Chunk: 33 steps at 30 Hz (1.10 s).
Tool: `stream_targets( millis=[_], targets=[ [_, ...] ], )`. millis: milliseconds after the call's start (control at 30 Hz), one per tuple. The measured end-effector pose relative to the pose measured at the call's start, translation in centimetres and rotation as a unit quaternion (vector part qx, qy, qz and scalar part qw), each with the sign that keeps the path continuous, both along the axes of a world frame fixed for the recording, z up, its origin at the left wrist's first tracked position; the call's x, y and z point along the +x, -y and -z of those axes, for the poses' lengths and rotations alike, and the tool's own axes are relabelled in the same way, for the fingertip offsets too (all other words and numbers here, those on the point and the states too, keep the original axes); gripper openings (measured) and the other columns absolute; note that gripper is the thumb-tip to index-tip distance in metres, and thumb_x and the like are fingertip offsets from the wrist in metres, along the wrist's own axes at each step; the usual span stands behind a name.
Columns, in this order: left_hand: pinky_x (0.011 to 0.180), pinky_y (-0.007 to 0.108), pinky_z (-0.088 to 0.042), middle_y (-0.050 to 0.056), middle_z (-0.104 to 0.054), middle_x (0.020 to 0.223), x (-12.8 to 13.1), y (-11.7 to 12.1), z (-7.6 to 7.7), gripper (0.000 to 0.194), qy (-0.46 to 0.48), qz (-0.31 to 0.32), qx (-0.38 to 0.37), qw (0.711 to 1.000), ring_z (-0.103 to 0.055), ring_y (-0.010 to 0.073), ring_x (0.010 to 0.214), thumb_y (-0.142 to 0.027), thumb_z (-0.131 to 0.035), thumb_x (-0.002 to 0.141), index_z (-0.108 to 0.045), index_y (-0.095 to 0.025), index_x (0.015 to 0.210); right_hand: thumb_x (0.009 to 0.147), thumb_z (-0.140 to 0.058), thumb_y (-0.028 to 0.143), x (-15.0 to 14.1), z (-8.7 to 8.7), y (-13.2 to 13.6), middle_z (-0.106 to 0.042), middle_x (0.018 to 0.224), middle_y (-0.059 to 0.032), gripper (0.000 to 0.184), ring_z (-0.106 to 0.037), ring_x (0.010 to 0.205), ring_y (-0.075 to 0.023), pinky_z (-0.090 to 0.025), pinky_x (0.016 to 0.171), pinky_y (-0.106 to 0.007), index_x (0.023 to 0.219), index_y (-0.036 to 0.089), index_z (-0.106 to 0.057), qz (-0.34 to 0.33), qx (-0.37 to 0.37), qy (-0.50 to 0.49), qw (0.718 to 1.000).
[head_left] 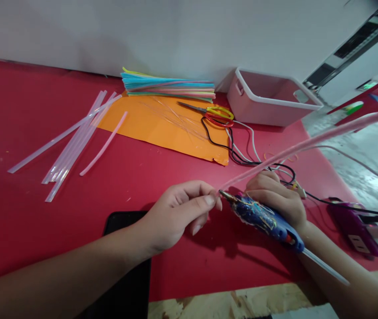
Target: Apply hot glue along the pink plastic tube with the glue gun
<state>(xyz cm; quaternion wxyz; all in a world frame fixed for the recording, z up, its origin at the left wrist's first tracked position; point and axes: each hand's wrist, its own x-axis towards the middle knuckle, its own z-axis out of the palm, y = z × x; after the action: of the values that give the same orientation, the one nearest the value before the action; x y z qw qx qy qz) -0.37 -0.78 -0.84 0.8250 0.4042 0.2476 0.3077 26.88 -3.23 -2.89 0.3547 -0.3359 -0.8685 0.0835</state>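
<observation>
Between the thumb and fingers of my left hand [184, 210] is pinched the end of a long pink pipe cleaner [285, 153], which slants up to the right and out of view. My right hand [278, 197] is wrapped round a blue hot glue gun [258, 217] smeared with dried glue. The gun's metal nozzle points left and sits right by the pinched end; I cannot tell if it touches. A clear glue stick [326, 266] sticks out of the gun's back end.
Glue sticks [76, 146] and a short pink strip [104, 144] lie left. Scissors [209, 110] and a pipe cleaner bundle [169, 85] rest on orange paper [162, 126]. A pink bin [268, 102], tangled cords [242, 153], a purple power strip [351, 226] and a black flat object [125, 266] surround my hands.
</observation>
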Motion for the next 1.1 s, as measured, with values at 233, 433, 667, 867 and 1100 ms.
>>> stream_targets(
  millis=[233,433,667,867,1100],
  targets=[
    [0.052,0.025,-0.026,-0.011,-0.043,0.047,-0.11,0.04,-0.12,0.020,-0.003,0.001,-0.006,1.000,-0.031,0.0068,0.043,-0.030,-0.068,0.096,-0.063,-0.019,0.080,0.105,-0.056,0.019,0.25,0.00,-0.06,-0.070,0.081,-0.0034,0.013,-0.067,0.076,-0.0216,-0.044,0.080,-0.043,0.106,0.023,-0.069,0.013,0.016,0.018,1.000],
    [0.052,0.026,-0.025,-0.011,-0.043,0.047,-0.12,0.02,-0.03,0.021,-0.008,0.002,0.002,1.000,-0.032,0.0071,0.043,-0.030,-0.067,0.097,-0.063,-0.019,0.080,0.109,-0.054,0.025,0.38,0.05,-0.24,-0.069,0.083,-0.0043,0.015,-0.066,0.075,-0.0199,-0.045,0.079,-0.042,0.104,0.021,-0.068,0.027,0.030,0.018,0.999],
    [0.052,0.026,-0.024,-0.011,-0.044,0.047,-0.24,0.03,0.03,0.020,-0.008,0.006,0.009,1.000,-0.033,0.0074,0.043,-0.029,-0.064,0.098,-0.063,-0.019,0.081,0.108,-0.057,0.025,0.25,-0.19,-0.22,-0.068,0.082,-0.0035,0.013,-0.065,0.075,-0.0196,-0.046,0.079,-0.042,0.104,0.020,-0.069,0.036,0.034,0.014,0.999],
    [0.053,0.027,-0.025,-0.011,-0.043,0.047,-0.32,0.06,0.14,0.021,-0.017,0.005,0.011,1.000,-0.031,0.0074,0.043,-0.032,-0.065,0.098,-0.064,-0.019,0.082,0.104,-0.062,0.023,0.39,-0.26,-0.22,-0.067,0.079,-0.0022,0.010,-0.065,0.073,-0.0207,-0.044,0.077,-0.041,0.104,0.022,-0.072,0.053,0.022,0.006,0.998],
    [0.054,0.028,-0.025,-0.011,-0.042,0.046,-0.32,0.03,0.21,0.021,-0.025,0.008,0.009,1.000,-0.029,0.0079,0.043,-0.035,-0.067,0.097,-0.064,-0.020,0.082,0.103,-0.063,0.023,0.51,-0.28,-0.32,-0.068,0.079,-0.0020,0.010,-0.066,0.071,-0.0202,-0.046,0.077,-0.041,0.105,0.023,-0.073,0.061,0.031,0.009,0.998]
  ],
)
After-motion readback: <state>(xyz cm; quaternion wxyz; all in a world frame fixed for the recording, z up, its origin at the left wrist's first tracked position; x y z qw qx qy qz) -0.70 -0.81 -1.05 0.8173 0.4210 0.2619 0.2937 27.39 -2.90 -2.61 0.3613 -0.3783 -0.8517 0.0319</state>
